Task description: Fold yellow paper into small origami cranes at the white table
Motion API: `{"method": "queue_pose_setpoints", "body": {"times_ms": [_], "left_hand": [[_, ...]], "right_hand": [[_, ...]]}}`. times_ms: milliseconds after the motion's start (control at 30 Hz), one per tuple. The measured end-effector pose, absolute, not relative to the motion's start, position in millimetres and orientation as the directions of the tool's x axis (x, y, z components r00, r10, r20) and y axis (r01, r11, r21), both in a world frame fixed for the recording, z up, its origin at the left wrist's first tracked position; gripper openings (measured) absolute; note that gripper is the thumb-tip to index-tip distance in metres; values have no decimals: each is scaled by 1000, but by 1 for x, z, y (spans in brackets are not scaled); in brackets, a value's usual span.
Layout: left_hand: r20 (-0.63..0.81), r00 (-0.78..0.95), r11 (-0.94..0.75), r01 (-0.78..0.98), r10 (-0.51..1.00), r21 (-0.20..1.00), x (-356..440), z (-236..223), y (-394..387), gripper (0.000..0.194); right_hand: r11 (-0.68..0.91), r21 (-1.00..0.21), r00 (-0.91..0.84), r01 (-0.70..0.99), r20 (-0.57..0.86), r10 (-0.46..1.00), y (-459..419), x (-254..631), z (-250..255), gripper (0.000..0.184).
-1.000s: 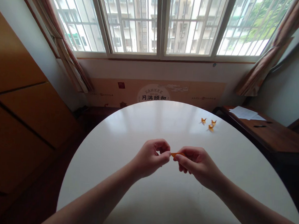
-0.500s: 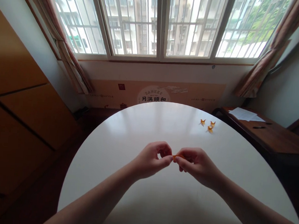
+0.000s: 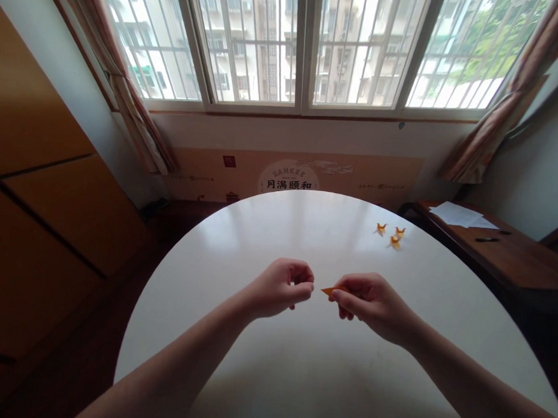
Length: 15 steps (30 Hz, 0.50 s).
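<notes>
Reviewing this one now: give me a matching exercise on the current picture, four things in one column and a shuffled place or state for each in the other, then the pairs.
1. Orange piece
2. Left hand
3. Three small orange figures
4. White sheets

A. On the brown furniture at right
B. Curled, close to the other hand but apart from it
C. Pinched in the right hand
D. Toward the white table's far right

Pairs: 1-C, 2-B, 3-D, 4-A

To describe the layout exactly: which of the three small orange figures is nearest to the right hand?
The front figure is nearest the right hand; the left figure and the right figure lie farther back.
</notes>
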State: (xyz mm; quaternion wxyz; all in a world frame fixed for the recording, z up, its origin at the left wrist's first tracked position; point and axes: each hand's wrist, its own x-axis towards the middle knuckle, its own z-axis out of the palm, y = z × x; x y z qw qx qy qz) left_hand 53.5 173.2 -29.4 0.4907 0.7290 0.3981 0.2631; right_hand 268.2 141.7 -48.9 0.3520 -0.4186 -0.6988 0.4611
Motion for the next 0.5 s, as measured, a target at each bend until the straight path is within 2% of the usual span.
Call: {"method": "queue_pose_setpoints", "body": {"times_ms": [167,367,500], "left_hand": [[83,394,-212,297,916,931,56,-36,176,13],[85,377,-211,308,922,928,64,-45,168,22],[88,392,-181,208,916,961,66,-46,166,39]], "right_hand": [[290,-909,-318,298,191,929,150,272,-52,32],[421,-834,-274,358,337,901,152,270,-65,26],[444,-802,-187,399,403,896,153,270,-66,16]]}}
